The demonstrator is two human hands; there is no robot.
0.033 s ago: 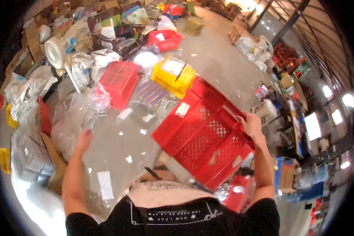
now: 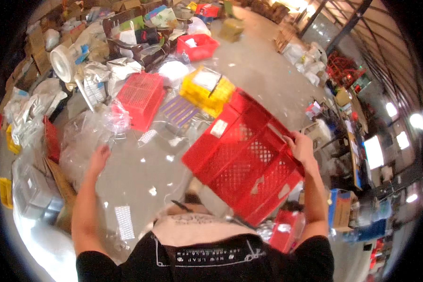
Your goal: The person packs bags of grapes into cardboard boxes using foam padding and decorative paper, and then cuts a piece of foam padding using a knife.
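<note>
My right hand (image 2: 303, 151) grips the upper right rim of a large red plastic crate (image 2: 239, 162), with its fingers wrapped over the edge. Tilted, the crate turns its lattice side up toward me, and a white label (image 2: 219, 128) is stuck near its left end. My left hand (image 2: 99, 160) is out to the left, beside a heap of clear plastic film (image 2: 82, 145). Its fingers are small and blurred, so whether they pinch the film cannot be made out. Past the crate's far corner sits a yellow crate (image 2: 204, 91) with a white sheet on top.
A smaller red crate (image 2: 140, 101) stands ahead on the left, and a red bin (image 2: 197, 48) farther back. A white fan (image 2: 62, 64), bags and cardboard pile up at left. Scraps and a white perforated strip (image 2: 124, 223) lie on the grey floor (image 2: 145, 183). White sacks (image 2: 307, 61) are far right.
My left hand has shifted slightly away from me, toward the plastic film. My right hand and the red crate have hardly moved.
</note>
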